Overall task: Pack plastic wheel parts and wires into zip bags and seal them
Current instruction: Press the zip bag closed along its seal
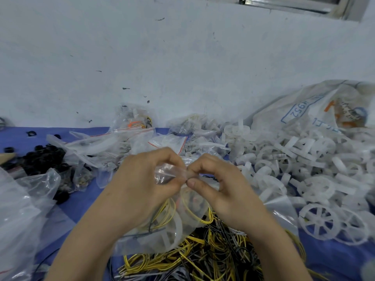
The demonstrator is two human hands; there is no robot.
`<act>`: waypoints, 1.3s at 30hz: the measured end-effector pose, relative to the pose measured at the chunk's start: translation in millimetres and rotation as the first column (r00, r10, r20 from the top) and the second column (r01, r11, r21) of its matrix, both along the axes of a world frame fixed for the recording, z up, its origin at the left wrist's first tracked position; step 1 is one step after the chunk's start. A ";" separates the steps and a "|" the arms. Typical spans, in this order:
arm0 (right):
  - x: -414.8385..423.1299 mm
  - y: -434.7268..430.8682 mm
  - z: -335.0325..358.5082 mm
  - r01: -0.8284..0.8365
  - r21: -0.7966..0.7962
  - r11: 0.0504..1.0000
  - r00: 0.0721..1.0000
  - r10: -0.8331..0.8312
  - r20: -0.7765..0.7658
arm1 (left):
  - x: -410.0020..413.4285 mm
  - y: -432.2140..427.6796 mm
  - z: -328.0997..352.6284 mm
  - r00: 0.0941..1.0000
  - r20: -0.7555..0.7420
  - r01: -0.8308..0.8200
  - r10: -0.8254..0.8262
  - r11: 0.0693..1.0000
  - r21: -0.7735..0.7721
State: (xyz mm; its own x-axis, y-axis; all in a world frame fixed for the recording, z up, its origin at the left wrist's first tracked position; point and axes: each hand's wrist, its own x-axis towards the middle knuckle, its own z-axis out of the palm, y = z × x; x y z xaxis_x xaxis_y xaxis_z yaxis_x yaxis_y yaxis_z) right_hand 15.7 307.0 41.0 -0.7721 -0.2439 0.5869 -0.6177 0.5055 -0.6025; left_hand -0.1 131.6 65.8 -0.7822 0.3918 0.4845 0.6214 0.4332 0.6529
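Two hands are meeting at the centre of the frame above a blue tabletop (pixel 85 191). The left hand (pixel 142 185) and the right hand (pixel 221 187) are both holding the top strip of a clear zip bag (pixel 142 242). Each grip is pinching that strip between the thumb and curled fingers, and the two thumb tips are almost touching. The bag is hanging down from the pinch, between the two wrists, in the lower middle of the frame. A white wheel part (pixel 176 226) and some thin yellow wires (pixel 168 207) are showing through its plastic. I cannot tell whether the strip is already pressed closed.

Directly below the bag, along the bottom edge, a wire heap (pixel 213 260) of yellow, black and white strands is lying on the tabletop. At the right of the frame a wheel heap (pixel 304 175) of white spoked parts is spreading out from a printed sack (pixel 300 110) in the upper right. Just above the hands, loose zip bags (pixel 129 138) with red seal lines are lying in a jumble. At the left, small black rings (pixel 44 157) are sitting in a cluster, and a crumpled clear bag (pixel 22 201) is filling the lower left corner. A pale wall (pixel 162 57) is taking up the upper half of the frame.
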 end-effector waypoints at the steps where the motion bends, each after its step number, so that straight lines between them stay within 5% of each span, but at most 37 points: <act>1: 0.0 -0.2 0.2 -0.003 -0.019 1.000 1.000 0.003 0.008 | 0.0 -0.3 0.4 1.000 -0.007 0.003 -0.003 1.000 0.010; 6: 0.7 4.0 0.1 0.035 -0.106 0.994 0.989 -0.019 0.150 | -0.5 1.1 -0.5 0.999 -0.046 -0.025 0.027 0.999 0.041; 14: -2.7 7.3 -1.9 0.092 -0.001 0.996 0.996 -0.092 -0.008 | 1.0 2.4 1.3 1.000 -0.016 0.007 -0.006 0.994 0.107; 28: -10.7 12.2 -10.6 0.188 0.112 0.976 0.978 -0.196 0.071 | -3.2 -21.8 3.6 0.988 -0.082 -0.120 0.129 0.987 0.103; 34: -10.7 19.0 -11.0 0.174 0.147 0.974 0.984 -0.179 0.021 | -1.7 -21.9 7.1 0.996 -0.009 -0.088 0.092 0.973 0.211; 39: -13.5 16.8 -13.6 0.133 0.122 0.983 0.972 -0.154 0.179 | -4.1 -21.7 3.3 0.994 0.102 -0.076 0.045 0.941 0.330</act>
State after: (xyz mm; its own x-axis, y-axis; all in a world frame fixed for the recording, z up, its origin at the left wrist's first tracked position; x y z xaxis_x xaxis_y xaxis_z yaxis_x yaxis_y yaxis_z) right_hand 2.1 323.8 27.4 -0.8971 -0.1768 0.4049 -0.4154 0.6495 -0.6369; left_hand -4.3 109.9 69.1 -0.8463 0.1710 0.5046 0.5319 0.2158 0.8189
